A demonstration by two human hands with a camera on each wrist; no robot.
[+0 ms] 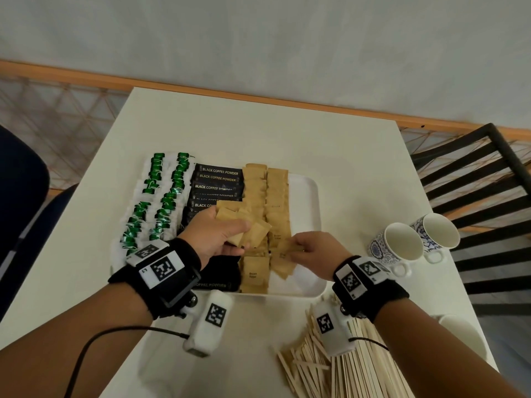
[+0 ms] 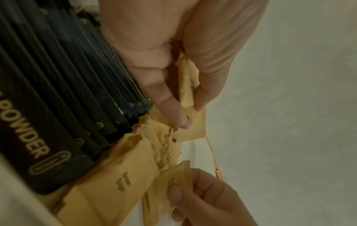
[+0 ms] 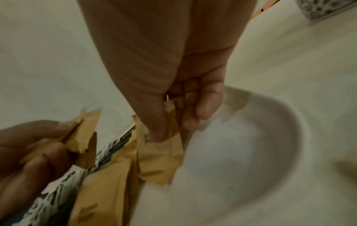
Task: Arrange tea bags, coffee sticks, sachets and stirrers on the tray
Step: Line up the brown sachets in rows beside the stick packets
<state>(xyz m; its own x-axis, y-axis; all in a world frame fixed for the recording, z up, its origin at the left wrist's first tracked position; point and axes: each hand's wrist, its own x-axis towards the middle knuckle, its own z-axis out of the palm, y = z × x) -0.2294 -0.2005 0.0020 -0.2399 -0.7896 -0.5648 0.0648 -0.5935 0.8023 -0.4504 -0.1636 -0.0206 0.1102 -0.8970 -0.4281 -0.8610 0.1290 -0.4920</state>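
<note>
A white tray (image 1: pixel 309 196) holds green-tagged tea bags (image 1: pixel 161 196) at the left, black coffee sticks (image 1: pixel 217 179) in the middle and two columns of brown sugar sachets (image 1: pixel 275 196) to their right. Over the tray's near middle, my left hand (image 1: pixel 218 234) grips a fanned bunch of brown sachets (image 1: pixel 253 228), seen close in the left wrist view (image 2: pixel 186 85). Just to its right, my right hand (image 1: pixel 310 251) pinches a single brown sachet (image 1: pixel 287 247) between thumb and fingers (image 3: pixel 160 154) low over the right column. Wooden stirrers (image 1: pixel 344 366) lie heaped on the table below my right wrist.
Two blue-patterned white cups (image 1: pixel 402 245) lie on their sides right of the tray. A black slatted chair (image 1: pixel 474 202) stands beyond the table's right edge. The tray's right strip (image 3: pixel 241 152) is bare white. A dark seat (image 1: pixel 20 196) is at the left.
</note>
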